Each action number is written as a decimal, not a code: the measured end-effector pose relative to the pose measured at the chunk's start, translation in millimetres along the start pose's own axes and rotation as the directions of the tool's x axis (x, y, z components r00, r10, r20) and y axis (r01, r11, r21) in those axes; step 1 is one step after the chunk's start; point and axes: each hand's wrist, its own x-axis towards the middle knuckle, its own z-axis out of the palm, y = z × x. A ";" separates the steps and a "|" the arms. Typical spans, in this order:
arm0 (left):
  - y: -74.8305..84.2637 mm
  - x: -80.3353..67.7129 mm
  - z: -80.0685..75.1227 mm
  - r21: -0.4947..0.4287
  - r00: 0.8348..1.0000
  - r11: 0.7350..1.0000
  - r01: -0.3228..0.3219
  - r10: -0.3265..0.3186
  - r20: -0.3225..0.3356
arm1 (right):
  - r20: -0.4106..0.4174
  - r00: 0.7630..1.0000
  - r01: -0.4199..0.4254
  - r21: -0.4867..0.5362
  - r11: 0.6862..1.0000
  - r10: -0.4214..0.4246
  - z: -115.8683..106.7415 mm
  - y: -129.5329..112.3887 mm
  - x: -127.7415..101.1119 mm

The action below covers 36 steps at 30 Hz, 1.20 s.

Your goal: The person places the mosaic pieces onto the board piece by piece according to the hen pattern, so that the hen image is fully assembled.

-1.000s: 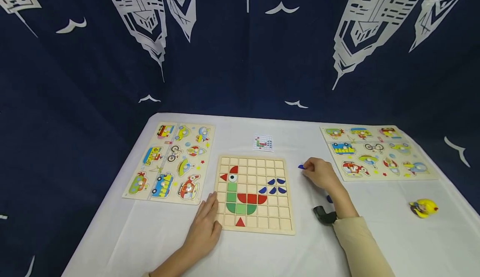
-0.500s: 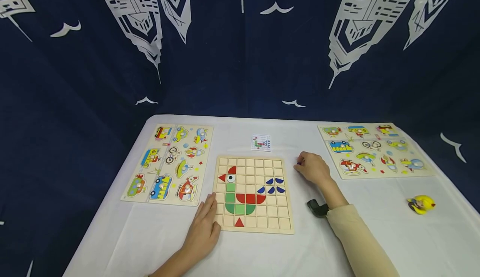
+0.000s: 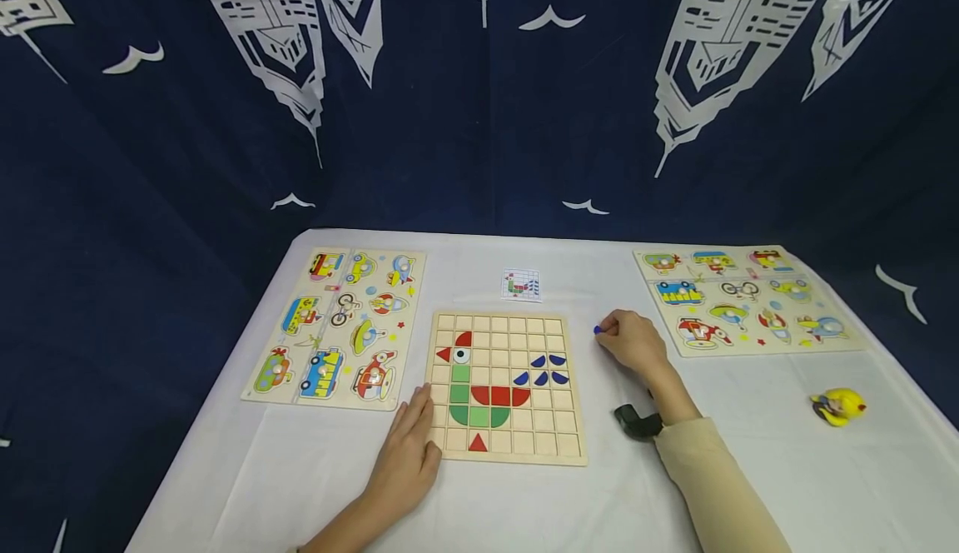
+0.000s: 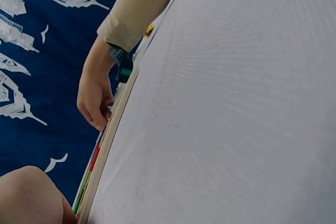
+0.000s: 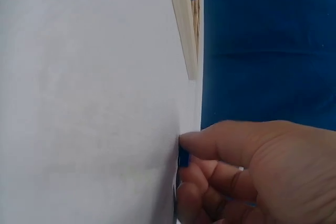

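Head view: the right hand point(image 3: 633, 343) rests on the white table point(image 3: 749, 470) just beside the right edge of the wooden grid board point(image 3: 504, 386), at roughly 3 o'clock from the board centre; thumb and fingertips are curled together and pinch a small blue piece point(image 3: 598, 331), which sits at the hand's 9 o'clock, low against the tablecloth and short of the board rim. The right wrist view confirms the pinch; the blue piece point(image 5: 183, 157) shows as a sliver between thumb and curled fingers, touching or nearly touching the cloth. The left hand point(image 3: 408, 453) lies flat with fingers straight, at 7 o'clock from the board, fingertips touching its lower left edge; it holds nothing.

The board carries a bird figure in red, green and blue pieces; five blue pieces occupy cells on its right half. A small pattern card point(image 3: 521, 285) lies at 12 o'clock from the board. One vehicle puzzle point(image 3: 337, 324) lies at 9 o'clock, well apart from the hands; a second vehicle puzzle point(image 3: 742, 301) lies at 2 o'clock, near the right hand. A yellow toy point(image 3: 837, 407) stands at 4 o'clock, well apart. Between the blue piece and the board only bare cloth is visible.
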 end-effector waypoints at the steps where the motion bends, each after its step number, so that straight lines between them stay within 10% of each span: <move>1: 0.1 0.1 -0.1 0.000 1.000 1.000 0.002 -0.002 0.004 | 0.003 1.000 0.017 0.002 1.000 -0.017 -0.8 0.3 -1.6; 6: 0.6 0.9 -1.1 0.000 1.000 1.000 0.002 -0.002 0.010 | 0.007 0.975 0.221 0.077 0.972 -0.222 -3.3 -5.9 -18.1; 14: -0.1 2.3 -1.0 0.013 1.000 1.000 0.008 -0.008 0.000 | 0.146 0.770 0.595 0.191 0.781 -0.622 12.4 -31.5 -47.9; 19: 0.3 1.4 -0.7 0.002 1.000 1.000 0.018 -0.018 0.010 | 0.218 0.704 0.659 0.155 0.736 -0.676 21.3 -40.5 -56.9; 30: -0.3 -0.5 -1.1 0.002 1.000 1.000 0.010 -0.010 -0.003 | 0.227 0.710 0.663 0.105 0.741 -0.667 23.3 -44.3 -61.4; 36: -0.3 -0.3 0.4 0.004 1.000 1.000 0.009 -0.009 -0.001 | 0.155 0.762 0.623 0.094 0.777 -0.629 11.9 -36.7 -61.9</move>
